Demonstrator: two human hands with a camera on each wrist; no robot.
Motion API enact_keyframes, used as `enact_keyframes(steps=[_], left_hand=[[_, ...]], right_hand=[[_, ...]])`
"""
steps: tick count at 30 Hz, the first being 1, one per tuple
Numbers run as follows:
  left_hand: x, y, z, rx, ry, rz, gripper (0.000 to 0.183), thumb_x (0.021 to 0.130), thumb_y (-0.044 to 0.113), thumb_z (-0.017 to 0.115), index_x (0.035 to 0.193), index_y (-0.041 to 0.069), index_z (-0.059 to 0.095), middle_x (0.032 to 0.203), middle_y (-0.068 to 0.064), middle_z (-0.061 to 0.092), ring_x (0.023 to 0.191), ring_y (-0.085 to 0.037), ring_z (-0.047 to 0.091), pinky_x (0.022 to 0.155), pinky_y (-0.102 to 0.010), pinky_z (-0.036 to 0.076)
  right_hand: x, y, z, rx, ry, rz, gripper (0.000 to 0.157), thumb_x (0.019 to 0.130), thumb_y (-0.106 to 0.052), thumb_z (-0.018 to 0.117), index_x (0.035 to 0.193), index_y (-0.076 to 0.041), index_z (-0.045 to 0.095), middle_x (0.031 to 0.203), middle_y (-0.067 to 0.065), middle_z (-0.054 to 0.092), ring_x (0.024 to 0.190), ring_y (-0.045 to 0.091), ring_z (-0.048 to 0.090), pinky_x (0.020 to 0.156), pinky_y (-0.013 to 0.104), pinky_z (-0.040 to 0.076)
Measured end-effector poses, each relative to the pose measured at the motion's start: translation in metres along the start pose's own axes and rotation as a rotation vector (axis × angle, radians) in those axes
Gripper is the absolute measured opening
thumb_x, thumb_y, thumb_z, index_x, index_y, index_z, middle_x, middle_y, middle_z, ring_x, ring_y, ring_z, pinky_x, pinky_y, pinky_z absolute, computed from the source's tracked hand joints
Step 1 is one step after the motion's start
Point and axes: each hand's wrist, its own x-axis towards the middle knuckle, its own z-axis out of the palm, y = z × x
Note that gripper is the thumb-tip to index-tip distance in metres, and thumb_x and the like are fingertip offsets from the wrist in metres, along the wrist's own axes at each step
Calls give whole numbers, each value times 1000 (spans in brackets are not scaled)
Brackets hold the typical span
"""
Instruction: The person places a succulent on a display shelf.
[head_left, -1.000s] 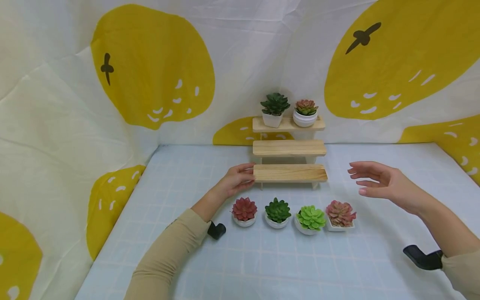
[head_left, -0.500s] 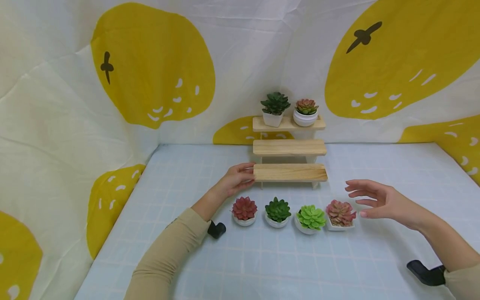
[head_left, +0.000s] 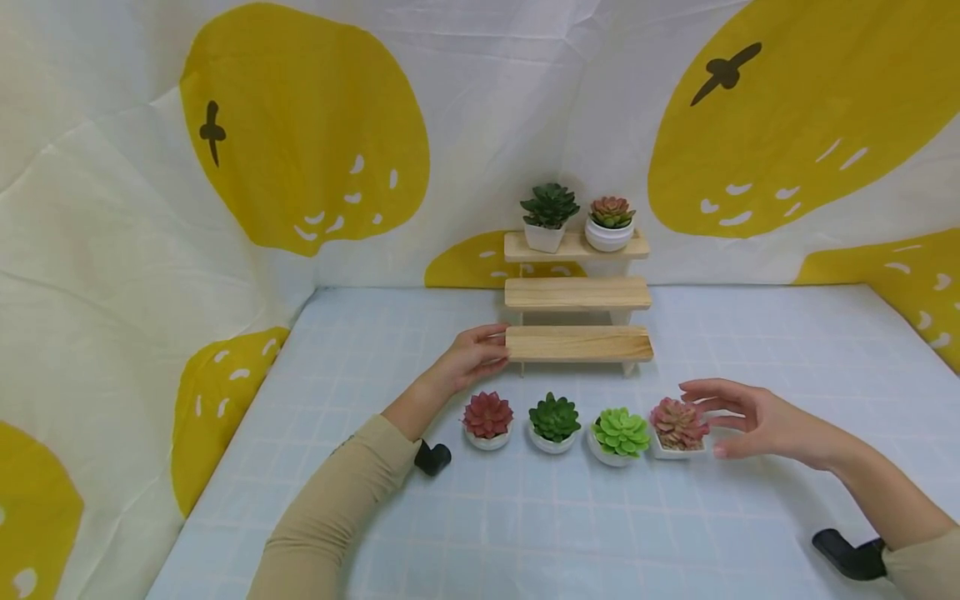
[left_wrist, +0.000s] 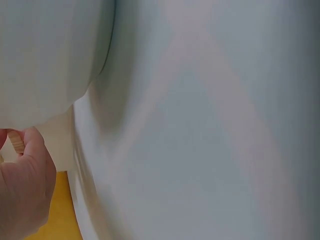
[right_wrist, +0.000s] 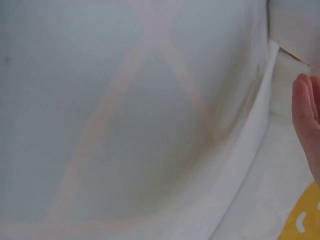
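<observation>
In the head view my left hand (head_left: 474,357) grips the left end of the lowest step of a three-tier wooden display stand (head_left: 581,343). The left wrist view shows fingers (left_wrist: 34,147) pinching a bit of its wood (left_wrist: 16,142). My right hand (head_left: 757,425), thumb and fingers spread apart, is beside the pink potted succulent (head_left: 678,423), with fingertips right at its leaves. To the left of that plant stand a light green succulent (head_left: 621,432), a dark green succulent (head_left: 554,418) and a red succulent (head_left: 488,416), all in white pots on the table.
On the stand's top step are a dark green plant (head_left: 550,207) in a square pot and a reddish-green succulent (head_left: 611,214) in a round pot. Behind hangs a white cloth (head_left: 480,125) with yellow fruit shapes. A pale blue checked cloth (head_left: 420,533) covers the table.
My right hand has come down and slightly left, from beside the stand to the pink succulent. The left hand keeps its grip on the stand, and the plants have stayed in place.
</observation>
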Motion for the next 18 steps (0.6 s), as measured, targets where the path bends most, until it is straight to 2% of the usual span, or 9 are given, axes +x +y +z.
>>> enact_keyframes(steps=[5,8,12,16,18], left_hand=[[1,1,-1,0,3,5,53,86,-12,54,137,2,45,132,-20,48,97,-20,54,79,-28,51],[1,1,-1,-2,3,0,53,86,-12,54,137,2,45,132,-20,49,97,-20,54,77,-27,51],[0,1,0,0,-4,-2,54,86,-12,54,137,2,44,133,-20,48,98,-21,54,77,-27,51],[0,2,0,-1,-6,-4,54,86,-12,54,137,2,44,133,-20,47,99,-21,54,82,-30,50],[-1,2,0,-2,-4,-8,54,86,-12,54,137,2,44,133,-20,48,99,-21,54,85,-32,49]], right_hand=[[5,3,2,-62,-21,-6,69,79,2,69,138,6,33,135,-9,45,115,-2,44,90,18,43],[8,4,4,-70,-34,27,69,78,0,71,137,4,34,130,-15,46,115,-6,42,90,16,42],[11,6,7,-72,-46,69,68,78,-4,73,135,1,36,128,-9,46,113,-6,43,88,17,43],[11,7,10,-48,-62,76,67,78,-3,73,133,3,36,126,-2,49,110,1,50,87,19,45],[11,7,11,-24,-65,90,65,78,-2,72,132,2,37,124,-2,52,109,3,52,87,20,45]])
